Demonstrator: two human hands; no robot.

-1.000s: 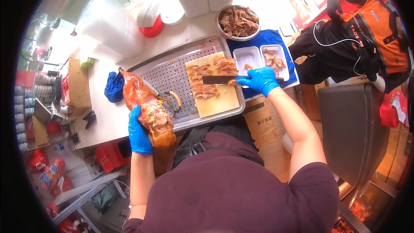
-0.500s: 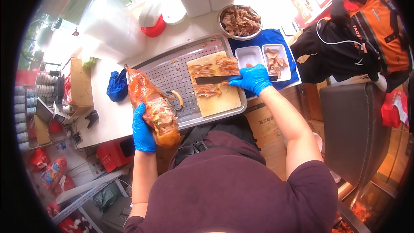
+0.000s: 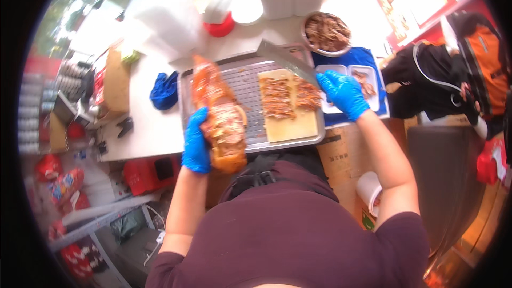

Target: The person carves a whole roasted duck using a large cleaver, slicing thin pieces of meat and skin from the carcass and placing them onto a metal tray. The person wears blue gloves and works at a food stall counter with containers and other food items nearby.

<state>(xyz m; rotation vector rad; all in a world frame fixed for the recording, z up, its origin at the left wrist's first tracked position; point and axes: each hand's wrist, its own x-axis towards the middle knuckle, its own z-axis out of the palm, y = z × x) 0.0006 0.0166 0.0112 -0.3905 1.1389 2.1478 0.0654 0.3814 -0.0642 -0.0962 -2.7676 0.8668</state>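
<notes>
My blue-gloved left hand is closed around the side of a glossy brown roast duck, its pale carved meat showing. The bird is tilted over the left part of a perforated metal tray. In my gloved right hand is a cleaver, its broad blade raised and slanting toward the far left; the handle is hidden in my fist. Beneath the blade lies a cream cutting board with two rows of sliced meat, a longer one and a shorter one.
Two white boxes stand on a blue cloth at the right; sliced meat lies in one. Behind them is a bowl of meat pieces. A bunched blue cloth sits left of the tray. At the far right is a person in dark clothing.
The view has shifted, so the scene sits further right. The cleaver has gone from lying level across the slices to raised and slanted. My left hand still grips the duck.
</notes>
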